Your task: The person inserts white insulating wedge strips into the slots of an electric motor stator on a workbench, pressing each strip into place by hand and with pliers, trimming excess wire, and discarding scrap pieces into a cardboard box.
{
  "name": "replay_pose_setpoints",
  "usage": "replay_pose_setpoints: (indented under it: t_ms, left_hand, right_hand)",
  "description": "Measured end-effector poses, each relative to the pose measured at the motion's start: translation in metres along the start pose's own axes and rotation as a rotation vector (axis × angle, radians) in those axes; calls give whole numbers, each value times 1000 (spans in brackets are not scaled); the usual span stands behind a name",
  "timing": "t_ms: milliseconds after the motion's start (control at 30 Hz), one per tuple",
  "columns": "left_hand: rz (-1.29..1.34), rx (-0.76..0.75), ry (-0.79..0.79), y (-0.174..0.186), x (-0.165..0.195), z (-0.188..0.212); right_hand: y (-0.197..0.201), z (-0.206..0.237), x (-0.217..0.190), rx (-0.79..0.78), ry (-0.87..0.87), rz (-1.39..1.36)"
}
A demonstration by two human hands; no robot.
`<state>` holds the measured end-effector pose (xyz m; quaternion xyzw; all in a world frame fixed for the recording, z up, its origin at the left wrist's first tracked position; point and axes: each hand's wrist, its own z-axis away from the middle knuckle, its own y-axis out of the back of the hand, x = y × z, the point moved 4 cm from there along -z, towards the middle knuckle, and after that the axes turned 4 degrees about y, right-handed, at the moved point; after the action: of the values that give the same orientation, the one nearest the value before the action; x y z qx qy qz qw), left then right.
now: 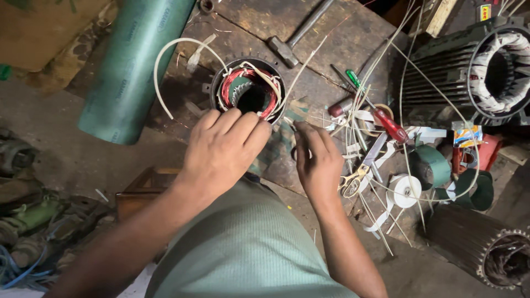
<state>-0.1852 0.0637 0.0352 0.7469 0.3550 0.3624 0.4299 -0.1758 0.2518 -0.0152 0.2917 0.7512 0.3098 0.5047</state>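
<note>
Workbench [337,38]: a stained, dark wooden top filled most of the frame, littered with wire offcuts and tools.
Green roll [135,66]: a long roll of green sheet lay aslant at the upper left, untouched.
Large motor [469,69]: at the upper right stood a finned housing, its winding already wrapped in white and red lacing.
Second stator [486,248]: a ribbed dark core lay at the lower right, its bore apparently bare.
Small stator [248,91]: upper centre, just above both hands; red-copper coils already sat in its slots, with greenish slot paper showing and white sleeving looping out to the left. The coil ends looked loose and unlaced, so I judged the winding inserted but its tying and finishing not yet done.
Left hand [223,149]: fingers curled down onto the near rim of the small stator, pressing on the coil; whether it pinched a wire I could not tell.
Right hand [317,163]: just right of the stator, fingertips closed together on what seemed a thin strand or sleeve; the thing itself was too small to make out.
Hammer [295,36]: top centre, idle.
Tape roll [406,190]: white, right of centre, beside scissors [353,182].
Red-handled screwdriver [389,124]: right of the hands, lying loose.
</note>
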Motion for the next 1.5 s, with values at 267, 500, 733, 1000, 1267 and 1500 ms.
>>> replay_pose_setpoints:
  t_ms: [267, 500, 733, 1000, 1267, 1500]
  left_hand:
    - [27, -8, 1, -17, -1, -3]
    - [176, -22, 97, -28, -15, -12]
    - [38, -89, 48, -30, -4, -21]
    - [-115, -128, 87, -43, 15, -29]
    - [-107, -134, 118, -44, 15, -30]
    - [-220, -220, 92, -34, 21, -38]
  right_hand:
    - [-4, 9, 5, 5, 29, 19]
    - [-20, 16, 36, -42, -229, -302]
    - [-52, 12, 71, -198, -697, -971]
    - [-57, 6, 84, -302, -820, -1081]
    - [-59, 5, 88, -250, -771, -1099]
    - [-70, 6, 99, -165, -576, -926]
